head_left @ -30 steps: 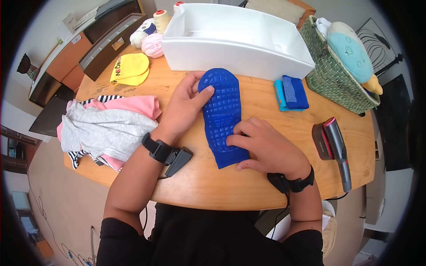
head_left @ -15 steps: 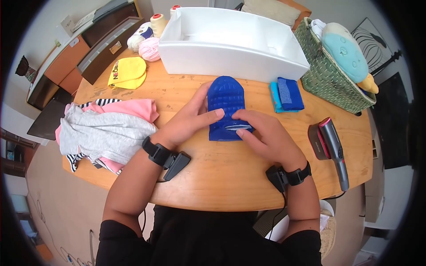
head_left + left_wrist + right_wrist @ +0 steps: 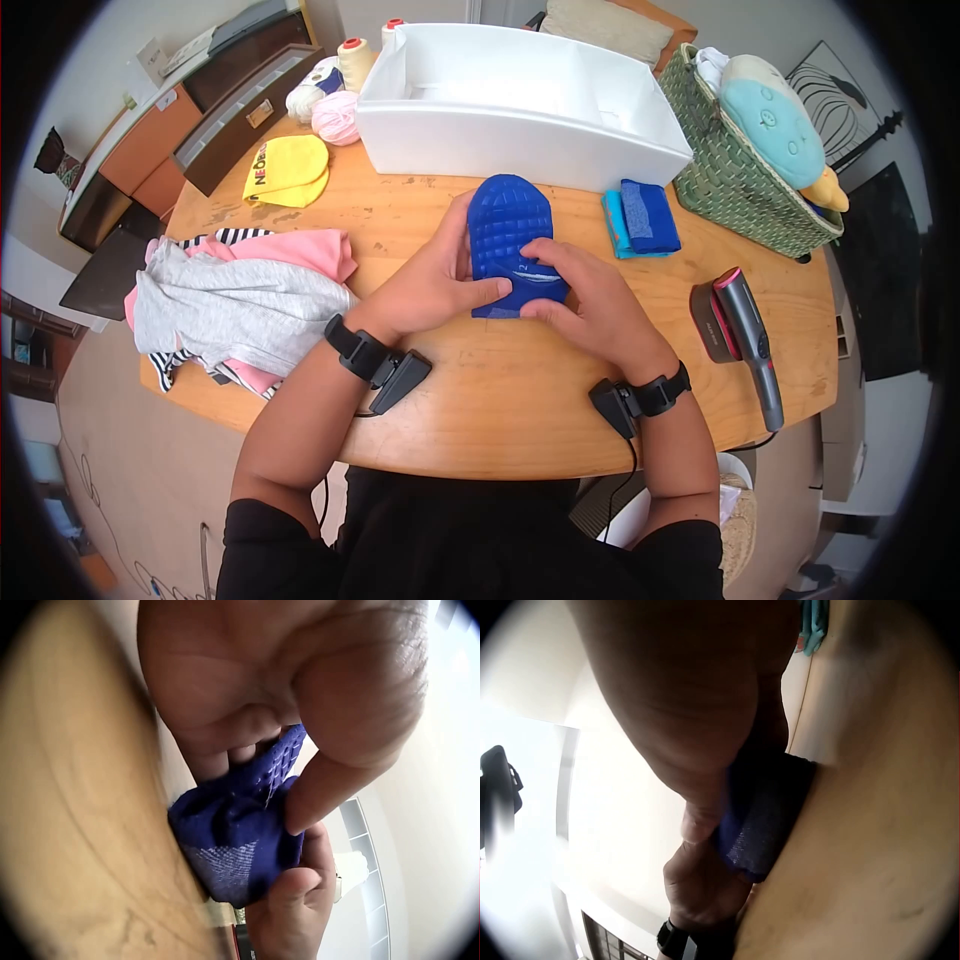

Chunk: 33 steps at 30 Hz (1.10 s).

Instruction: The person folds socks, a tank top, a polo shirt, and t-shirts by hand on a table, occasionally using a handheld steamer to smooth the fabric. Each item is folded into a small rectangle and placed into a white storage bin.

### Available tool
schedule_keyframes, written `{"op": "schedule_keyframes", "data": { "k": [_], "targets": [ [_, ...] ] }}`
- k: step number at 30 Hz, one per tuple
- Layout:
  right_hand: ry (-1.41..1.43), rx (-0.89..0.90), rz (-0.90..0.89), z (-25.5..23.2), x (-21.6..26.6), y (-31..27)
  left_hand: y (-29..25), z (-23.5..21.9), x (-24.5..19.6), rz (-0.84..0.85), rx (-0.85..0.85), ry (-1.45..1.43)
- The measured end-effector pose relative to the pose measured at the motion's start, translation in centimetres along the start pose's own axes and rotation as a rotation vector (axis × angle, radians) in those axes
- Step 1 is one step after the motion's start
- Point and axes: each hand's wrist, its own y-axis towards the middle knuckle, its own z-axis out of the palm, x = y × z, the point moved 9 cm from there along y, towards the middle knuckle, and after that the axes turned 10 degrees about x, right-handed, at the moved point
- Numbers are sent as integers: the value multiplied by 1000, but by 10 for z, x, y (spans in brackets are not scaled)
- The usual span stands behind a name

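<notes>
A blue sock (image 3: 508, 215) with a raised grid of grip pads on its sole lies folded over, close above the tabletop. My left hand (image 3: 428, 280) holds its left side, thumb on top and the other fingers behind it. At the lower right, my right hand (image 3: 597, 302) pinches the folded end between thumb and fingers, beside a pale slit and a small number. A greyish knit patch on the sock (image 3: 225, 866) shows in the left wrist view. Seen from the right wrist, the sock (image 3: 761, 825) is dark and partly covered by the right hand.
A white bin (image 3: 530, 140) stands behind. A folded blue and turquoise pair (image 3: 650, 218) and a grey-and-pink handheld appliance (image 3: 745, 335) lie right, near a green woven basket (image 3: 745, 190). Left are piled clothes (image 3: 240, 300), a yellow sock-like item (image 3: 290, 170) and yarn (image 3: 336, 118).
The sock was stretched out lengthwise a second ago; its cuff end has been folded up, making it shorter. The left thumb has slid down toward the folded end.
</notes>
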Motion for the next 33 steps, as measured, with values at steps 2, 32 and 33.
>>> {"op": "schedule_keyframes", "data": {
  "k": [2, 32, 33],
  "targets": [
    [-13, 4, -3, 3, -4, 0, 0, -1, 1, -15, -6, 4],
    [819, -61, 180, 17, -42, -3, -2, 4, 0, 38, -39, -3],
    [732, -70, 83, 11, -34, -1, -3, 4, 3, -45, -36, 88]
  ]
}}
